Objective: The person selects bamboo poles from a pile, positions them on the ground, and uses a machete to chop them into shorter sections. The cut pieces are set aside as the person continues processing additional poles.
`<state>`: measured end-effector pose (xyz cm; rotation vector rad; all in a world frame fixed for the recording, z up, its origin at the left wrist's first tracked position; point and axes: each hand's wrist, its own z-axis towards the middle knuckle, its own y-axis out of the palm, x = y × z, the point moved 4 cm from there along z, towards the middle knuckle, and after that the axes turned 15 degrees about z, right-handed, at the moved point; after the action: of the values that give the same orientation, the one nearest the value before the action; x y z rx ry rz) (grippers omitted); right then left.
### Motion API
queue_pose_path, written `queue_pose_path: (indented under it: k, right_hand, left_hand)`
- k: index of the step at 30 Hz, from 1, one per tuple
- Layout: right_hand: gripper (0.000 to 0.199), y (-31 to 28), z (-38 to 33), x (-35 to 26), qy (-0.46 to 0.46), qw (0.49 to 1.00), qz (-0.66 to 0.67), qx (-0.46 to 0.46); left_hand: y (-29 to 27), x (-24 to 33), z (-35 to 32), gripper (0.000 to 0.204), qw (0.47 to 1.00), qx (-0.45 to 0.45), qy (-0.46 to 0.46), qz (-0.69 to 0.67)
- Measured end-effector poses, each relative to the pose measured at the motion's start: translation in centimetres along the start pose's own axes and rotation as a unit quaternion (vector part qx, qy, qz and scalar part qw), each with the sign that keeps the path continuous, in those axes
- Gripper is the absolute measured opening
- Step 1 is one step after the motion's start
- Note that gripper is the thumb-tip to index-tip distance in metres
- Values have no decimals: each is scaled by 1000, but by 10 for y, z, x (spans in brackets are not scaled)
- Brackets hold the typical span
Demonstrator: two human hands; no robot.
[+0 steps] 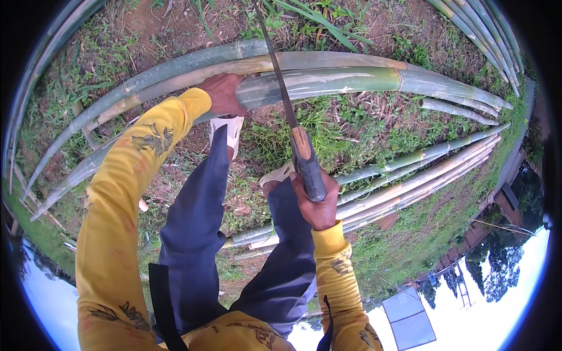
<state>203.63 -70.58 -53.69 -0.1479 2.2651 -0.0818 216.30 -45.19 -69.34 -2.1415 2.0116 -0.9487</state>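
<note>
My left hand is closed around a thick green bamboo pole that runs across in front of me. My right hand grips the dark-wrapped wooden handle of a machete. Its long, narrow blade points away from me and crosses over the pole, just right of my left hand. Whether the blade touches the bamboo, I cannot tell. Right behind this pole lie other long bamboo poles, roughly parallel to it.
More cut bamboo poles lie on the grass at right, passing behind my legs. Another bundle is at the far right, and poles line the left rim. My shoes stand on grassy soil close to the pole.
</note>
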Motion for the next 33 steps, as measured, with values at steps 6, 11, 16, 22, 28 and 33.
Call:
queue_pose_path:
  k: [6,11,16,22,28,33]
  right_hand:
    - [19,-48,-131,-44,-19,996,-82,23]
    - [13,6,-10,-63,-83,997,5,11]
    - [22,-42,-142,-89,-74,992,-89,40]
    - [9,-19,-65,-91,-45,999,0,6]
    - [19,-32,-113,-79,-40,997,-48,36]
    - [24,-53,-148,-100,-12,998,-63,29]
  left_hand:
    - [-27,7,-25,97,997,56,-29,50]
    - [-57,31,-49,99,999,18,0,50]
    - [-70,29,-72,94,997,54,-5,55]
    - [-76,33,-64,95,995,79,-31,54]
    - [-70,31,-55,101,997,18,-38,68]
    - [-60,29,-51,104,997,13,-52,49]
